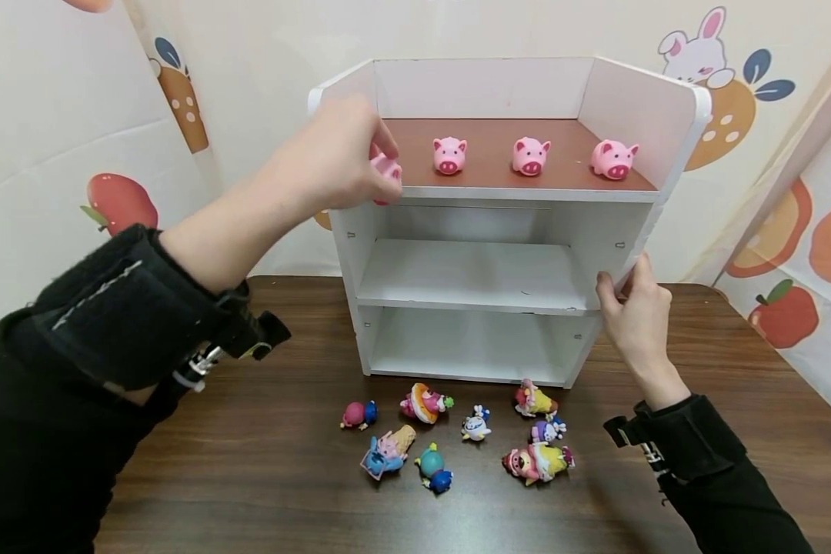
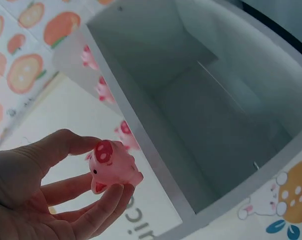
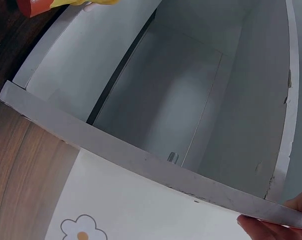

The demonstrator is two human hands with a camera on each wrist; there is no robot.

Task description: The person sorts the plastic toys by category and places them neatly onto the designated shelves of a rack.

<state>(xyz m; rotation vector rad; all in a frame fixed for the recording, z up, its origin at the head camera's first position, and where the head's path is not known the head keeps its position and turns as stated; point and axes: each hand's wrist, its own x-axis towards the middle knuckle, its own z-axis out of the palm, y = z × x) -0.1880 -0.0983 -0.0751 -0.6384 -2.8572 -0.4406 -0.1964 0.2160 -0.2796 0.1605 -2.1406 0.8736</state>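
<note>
1. Brown wood makes up the table (image 1: 201,462), and the wall behind has a bunny picture (image 1: 699,58) on it. Paper with red apples and oranges hangs on both sides.
2. One white shelf (image 1: 522,195) stands on the table. Its brown top board (image 1: 488,135) has low walls at the back and sides.
3. Thumb and fingers of the left hand (image 1: 346,158) pinch a pink toy pig (image 2: 113,172). It is near the front edge at the left end of the top board. I cannot tell if it touches. A fingertip hold probably suits such a small, round toy.
4. The right hand (image 1: 637,319) grips the edge of the shelf's right side, thumb on one face and fingers on the other. Maybe this stops the shelf from wobbling.
5. On the top board, a left pig (image 1: 450,156), a middle pig (image 1: 530,157) and a right pig (image 1: 615,160) stand in a row, apart. They face front, perhaps so each can be seen.
6. Small toys lie in front of the shelf: an ice-cream cone toy (image 1: 388,452), a teal and blue toy (image 1: 434,468), a yellow-dressed toy (image 1: 538,463) and more.
7. From above, the left hand blocks part of the held pig and the board's left end.
</note>
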